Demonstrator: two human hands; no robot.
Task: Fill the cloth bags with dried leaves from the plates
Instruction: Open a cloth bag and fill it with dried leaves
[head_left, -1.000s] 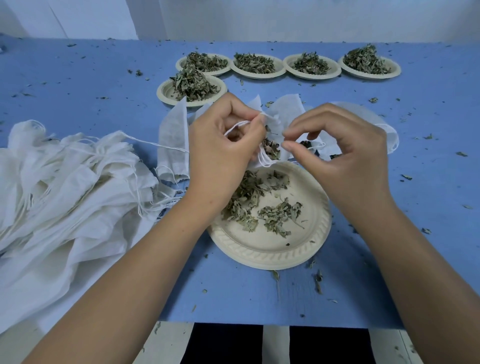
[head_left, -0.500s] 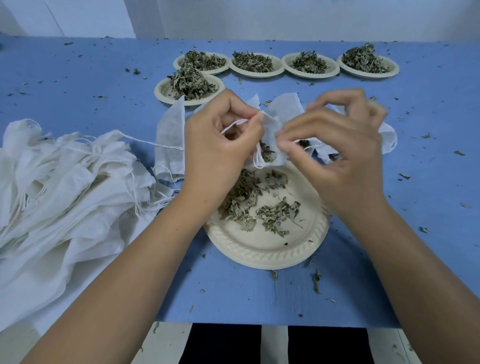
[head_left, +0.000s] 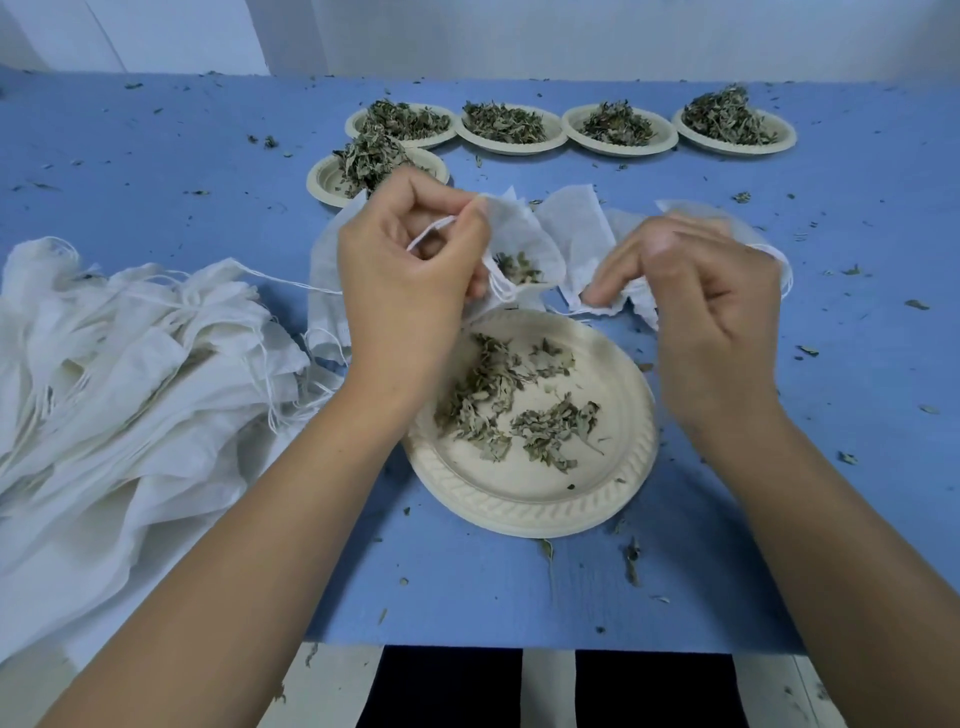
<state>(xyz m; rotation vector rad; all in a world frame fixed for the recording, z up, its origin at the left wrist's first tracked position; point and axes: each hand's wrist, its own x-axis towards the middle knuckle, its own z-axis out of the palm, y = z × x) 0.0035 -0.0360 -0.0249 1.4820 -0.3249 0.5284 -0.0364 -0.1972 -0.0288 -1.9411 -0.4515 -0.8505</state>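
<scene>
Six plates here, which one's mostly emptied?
The cream paper plate nearest the camera: only thin, scattered dried leaves on it. The five plates farther back carry heaped piles.

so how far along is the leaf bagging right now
Early on. Done: the near cream paper plate is partly emptied. In hand: the left hand holds a small white cloth bag open, a few dried leaves inside. Left: five heaped plates behind and a big pile of empty white bags.
</scene>
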